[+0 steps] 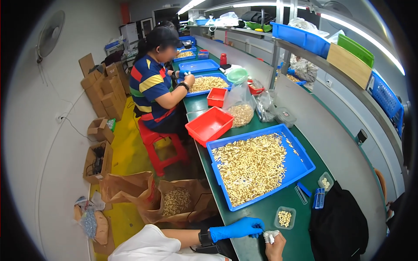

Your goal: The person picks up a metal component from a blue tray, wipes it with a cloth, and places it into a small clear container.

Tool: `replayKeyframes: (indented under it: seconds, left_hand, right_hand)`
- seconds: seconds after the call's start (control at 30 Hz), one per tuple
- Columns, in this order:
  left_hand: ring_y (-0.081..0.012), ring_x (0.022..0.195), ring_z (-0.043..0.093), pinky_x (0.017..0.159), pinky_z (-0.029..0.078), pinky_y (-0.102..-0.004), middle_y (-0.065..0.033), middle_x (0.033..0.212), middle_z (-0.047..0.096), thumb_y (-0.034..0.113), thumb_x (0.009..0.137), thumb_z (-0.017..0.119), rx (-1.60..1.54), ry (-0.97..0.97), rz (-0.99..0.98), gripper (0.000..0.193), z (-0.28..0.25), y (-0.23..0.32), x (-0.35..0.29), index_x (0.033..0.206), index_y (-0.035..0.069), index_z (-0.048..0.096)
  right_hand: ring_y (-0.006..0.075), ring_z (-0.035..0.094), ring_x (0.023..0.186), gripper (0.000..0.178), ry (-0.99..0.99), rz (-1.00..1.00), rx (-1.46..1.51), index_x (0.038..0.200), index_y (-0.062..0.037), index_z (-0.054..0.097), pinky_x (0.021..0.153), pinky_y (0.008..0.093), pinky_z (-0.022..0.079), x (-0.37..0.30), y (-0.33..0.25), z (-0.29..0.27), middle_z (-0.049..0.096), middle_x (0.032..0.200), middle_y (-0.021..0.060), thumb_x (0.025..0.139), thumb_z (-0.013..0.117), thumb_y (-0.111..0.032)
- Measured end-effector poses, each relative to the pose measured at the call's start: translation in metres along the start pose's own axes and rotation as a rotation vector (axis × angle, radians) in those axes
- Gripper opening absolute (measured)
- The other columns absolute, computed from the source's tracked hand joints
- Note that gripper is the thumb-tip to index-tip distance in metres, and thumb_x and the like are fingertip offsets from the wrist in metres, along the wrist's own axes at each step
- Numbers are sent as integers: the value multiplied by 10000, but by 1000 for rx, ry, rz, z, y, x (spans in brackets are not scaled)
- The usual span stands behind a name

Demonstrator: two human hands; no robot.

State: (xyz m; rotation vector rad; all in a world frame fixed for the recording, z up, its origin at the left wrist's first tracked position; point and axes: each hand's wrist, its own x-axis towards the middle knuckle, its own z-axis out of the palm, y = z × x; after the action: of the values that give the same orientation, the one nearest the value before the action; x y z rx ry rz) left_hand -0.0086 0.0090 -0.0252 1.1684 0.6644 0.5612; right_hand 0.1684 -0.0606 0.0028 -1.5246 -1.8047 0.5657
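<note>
My left hand (240,228), in a blue glove with a black band at the wrist, is closed in a pinch by the near table edge. Close beside it is my right hand (274,246), bare but for white covers on its fingertips, with its fingers curled together. Whatever either hand holds is too small to make out. Just beyond them stands a small clear tub (285,218) of brass-coloured pieces. A large blue tray (300,167) farther off holds a spread of similar small brass-coloured pieces (250,167).
Right of the tub lie a black cloth (339,222), a blue box (318,199) and a small container (325,181) of pale discs. Red bins (210,125) and a filled plastic bag (240,114) stand beyond the tray. A co-worker (152,82) sits farther along. Paper sacks (130,187) stand left.
</note>
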Motion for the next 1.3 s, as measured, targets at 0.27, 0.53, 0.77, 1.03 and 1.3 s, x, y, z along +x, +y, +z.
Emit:
replayKeyframes:
  seconds: [0.27, 0.53, 0.77, 1.03, 1.3]
  left_hand:
    - [-72, 725, 562, 651, 466, -217, -31, 824, 593, 154, 880, 551, -22, 19, 24, 193, 0, -2, 0, 1012, 13, 548]
    - [-70, 734, 559, 653, 451, -204, -30, 821, 590, 163, 879, 557, -128, 73, 22, 208, -2, -5, 3, 1024, 16, 547]
    - [-66, 692, 549, 605, 442, -198, -13, 813, 597, 156, 870, 557, -128, 90, 43, 188, -2, -6, 0, 1012, 33, 568]
    - [-55, 746, 531, 659, 441, -192, -9, 836, 579, 173, 867, 576, -107, 80, 17, 227, -3, -4, 5, 1039, 25, 570]
    - [-59, 770, 533, 679, 448, -196, -12, 860, 581, 166, 865, 579, -133, 83, 5, 228, -4, -6, 9, 1042, 23, 567]
  right_hand:
    - [286, 599, 767, 118, 44, 102, -6, 860, 9, 601, 676, 335, 466, 11, -33, -6, 612, 836, 183, 838, 567, -102]
    - [233, 600, 739, 151, 29, 194, 101, 945, 4, 592, 686, 321, 474, 4, -24, -3, 628, 837, 149, 823, 593, -86]
    - [215, 576, 676, 162, 40, 58, 24, 963, -14, 592, 644, 304, 466, 2, -14, 0, 620, 787, 132, 814, 606, -77]
    - [222, 573, 669, 197, 22, 142, 55, 1008, -33, 583, 628, 302, 459, 3, -12, 0, 616, 780, 136, 817, 608, -79]
    - [228, 579, 685, 189, 25, 175, 116, 1011, -29, 585, 641, 302, 463, 11, -11, -3, 619, 792, 142, 828, 592, -79]
